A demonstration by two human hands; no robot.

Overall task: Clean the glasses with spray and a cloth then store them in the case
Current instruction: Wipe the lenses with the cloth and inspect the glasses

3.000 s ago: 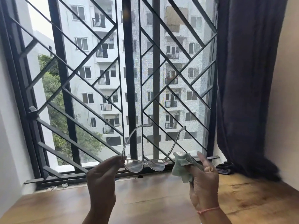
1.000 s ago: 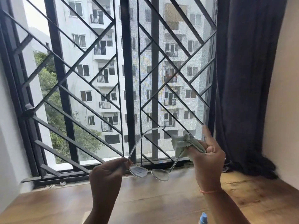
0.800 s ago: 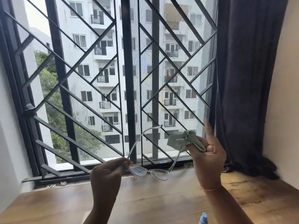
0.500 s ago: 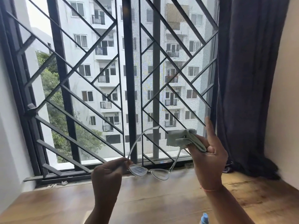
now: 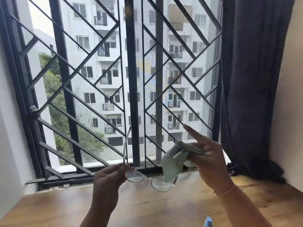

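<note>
Clear-framed glasses (image 5: 147, 178) hang in the air in front of the window, lenses down, one temple arm pointing up. My left hand (image 5: 109, 181) pinches them at the left hinge. My right hand (image 5: 208, 161) grips a pale green cloth (image 5: 173, 161), index finger stretched upward. The cloth hangs over the right end of the frame and hides the right temple. The blue top of a spray bottle (image 5: 208, 222) peeks in at the bottom edge. No case is in view.
A wooden table (image 5: 164, 207) lies below my hands. A black metal window grille (image 5: 132, 89) stands close behind them. A dark curtain (image 5: 250, 79) hangs at the right and bunches on the table's back corner.
My right hand has dropped with the cloth, which has unfolded and now drapes over the right end of the glasses. My left hand has kept its pinch on the frame.
</note>
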